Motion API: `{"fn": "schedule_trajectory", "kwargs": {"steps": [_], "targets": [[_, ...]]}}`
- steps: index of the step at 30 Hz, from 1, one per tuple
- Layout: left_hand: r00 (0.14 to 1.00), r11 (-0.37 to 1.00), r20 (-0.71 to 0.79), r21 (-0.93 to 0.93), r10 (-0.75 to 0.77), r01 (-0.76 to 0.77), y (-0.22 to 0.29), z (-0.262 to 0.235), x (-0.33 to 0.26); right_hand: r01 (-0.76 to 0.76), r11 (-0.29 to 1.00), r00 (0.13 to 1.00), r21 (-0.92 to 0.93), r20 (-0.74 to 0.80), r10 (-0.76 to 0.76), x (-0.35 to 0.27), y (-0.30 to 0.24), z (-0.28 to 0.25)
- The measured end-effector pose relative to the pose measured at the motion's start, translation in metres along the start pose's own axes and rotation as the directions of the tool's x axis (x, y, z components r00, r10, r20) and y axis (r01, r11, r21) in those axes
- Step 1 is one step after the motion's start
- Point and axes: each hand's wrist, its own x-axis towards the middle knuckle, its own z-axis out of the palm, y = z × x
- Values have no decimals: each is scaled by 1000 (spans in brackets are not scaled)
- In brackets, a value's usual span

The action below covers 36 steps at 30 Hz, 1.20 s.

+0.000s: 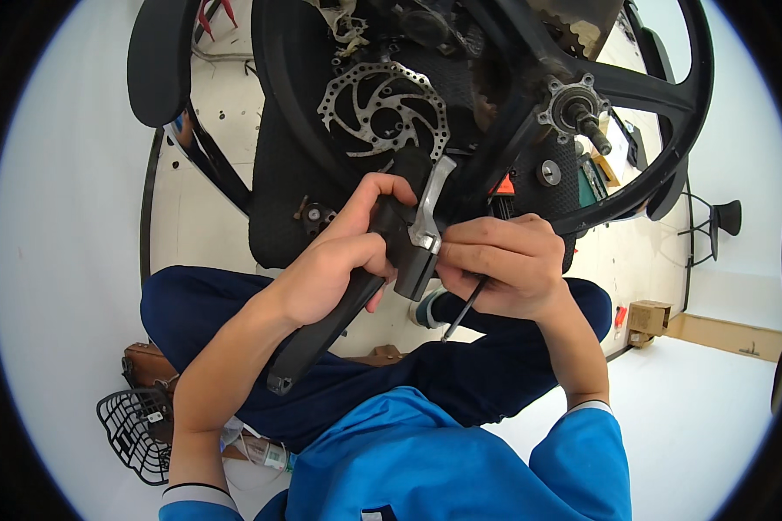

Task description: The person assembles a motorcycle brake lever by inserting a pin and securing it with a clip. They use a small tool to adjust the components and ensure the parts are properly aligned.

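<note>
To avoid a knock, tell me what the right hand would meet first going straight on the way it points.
The right hand points left, so probably the black block below the silver lever; its fingertips look at or against it, though depth is unclear.

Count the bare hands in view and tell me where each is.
2: the left hand grips the black bar; the right hand holds a thin dark rod beside the base of the silver lever. No others show.

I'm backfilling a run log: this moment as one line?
Left grip: black bar with silver lever; right grip: thin dark rod; perforated disc: beyond both
</note>
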Motion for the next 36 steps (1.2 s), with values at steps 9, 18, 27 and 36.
{"fn": "schedule_trajectory", "kwargs": {"steps": [9,18,27,36], "targets": [[978,970,-105,185,182,-160,1,11,0,-584,705,804,403,163,572,-2,-11,2],[983,973,-76,171,169,-154,-3,12,0,-518,809,855,277,129,503,-5,-17,-4],[999,1000,34,-10,26,-26,-7,8,5,20,994,987,-108,162,-2,-9,-14,-19],[998,990,66,-143,-5,14,-9,5,5,-135,985,991,104,11,134,-8,-15,-7]]}}
